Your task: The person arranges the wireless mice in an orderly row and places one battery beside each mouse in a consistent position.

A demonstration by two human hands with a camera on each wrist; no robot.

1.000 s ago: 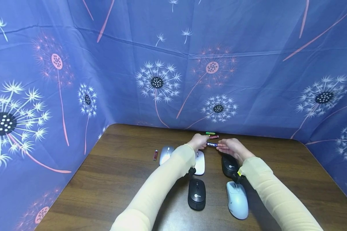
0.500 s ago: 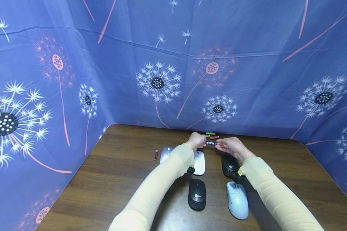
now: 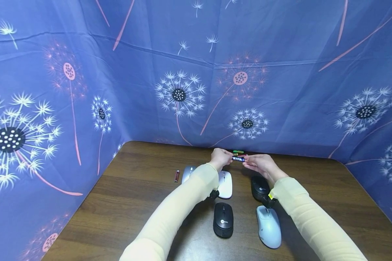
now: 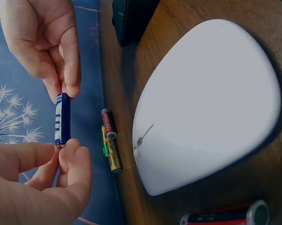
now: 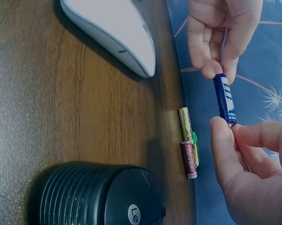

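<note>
A blue battery [image 3: 238, 158] with white lettering is held lengthwise between the two hands, toward the back of the table. The left hand [image 3: 221, 158] pinches one end between thumb and fingertips; this hand [image 4: 42, 183] is near the camera in the left wrist view. At the opposite end, the right hand [image 3: 262, 165] pinches with its fingertips, as its close view of the hand [image 5: 253, 168] confirms. Just beyond the blue battery lie a red battery [image 5: 189, 159], a gold battery [image 5: 184, 123] and a green battery [image 3: 238, 151], close together on the table.
A white mouse [image 3: 225, 185] and a grey mouse [image 3: 188, 173] lie under the left arm. Black mice stand mid-table [image 3: 223, 220] and beside the right wrist [image 3: 259, 186]. A pale blue mouse [image 3: 269, 226] is nearer. Another red battery [image 3: 177, 175] lies left. Patterned blue cloth [image 3: 196, 108] hangs behind.
Both hands have shifted slightly toward the back with the blue battery, which now partly covers the red battery in the head view. The mice and other batteries stay in place.
</note>
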